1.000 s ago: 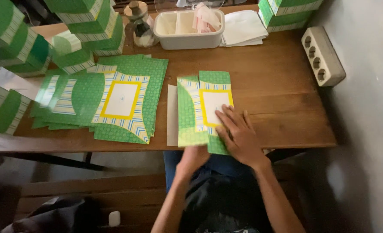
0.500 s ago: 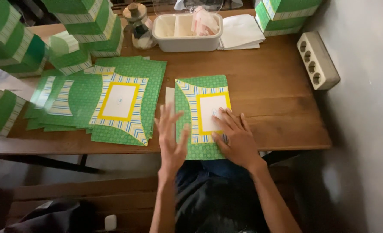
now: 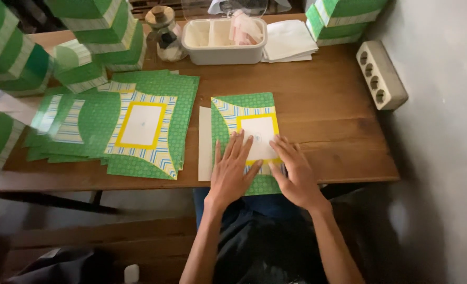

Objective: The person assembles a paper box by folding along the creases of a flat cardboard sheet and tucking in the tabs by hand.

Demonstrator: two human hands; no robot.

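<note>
while both hands lie flat with fingers spread, the left hand and right hand press a green card sheet at the desk's six o'clock edge; it looks light, thin, bendable, best held by its edges.

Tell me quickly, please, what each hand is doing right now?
Left hand: open, flat, pressing on the green sheet.
Right hand: open, flat, pressing on the same sheet.
</note>
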